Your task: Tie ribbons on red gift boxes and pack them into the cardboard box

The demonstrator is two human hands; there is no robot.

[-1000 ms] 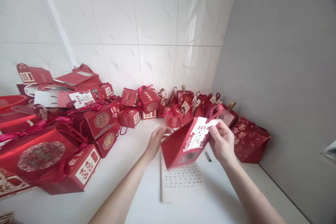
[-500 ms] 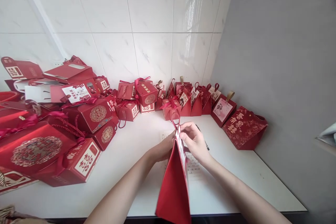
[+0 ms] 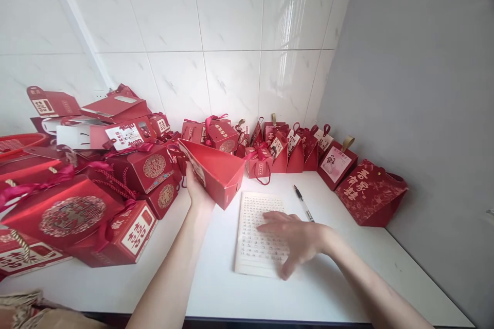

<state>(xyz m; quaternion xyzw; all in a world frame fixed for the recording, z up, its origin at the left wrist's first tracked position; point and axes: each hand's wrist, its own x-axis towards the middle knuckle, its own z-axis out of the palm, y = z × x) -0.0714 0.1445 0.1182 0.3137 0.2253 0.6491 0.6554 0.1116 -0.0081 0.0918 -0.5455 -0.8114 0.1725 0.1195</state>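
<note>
Nearest me, my right hand [image 3: 299, 237] is lying flat with fingers spread on the written sheet [image 3: 251, 229], pressing it to the white worktop [image 3: 216, 293]; half a second ago it was pinching the box's top together with the left. A black pen [image 3: 303, 203] is lying just beside the sheet's far corner. My left hand [image 3: 195, 188] is now holding the red gift box [image 3: 216, 170] alone, gripping it from beneath, tipped on its side, raised off the worktop and carried left of the sheet. So the box has gone from two hands to one. Left: larger red boxes [image 3: 73, 205] piled up. Far: small red boxes [image 3: 293, 151] lining the tiled wall [image 3: 231, 36].
</note>
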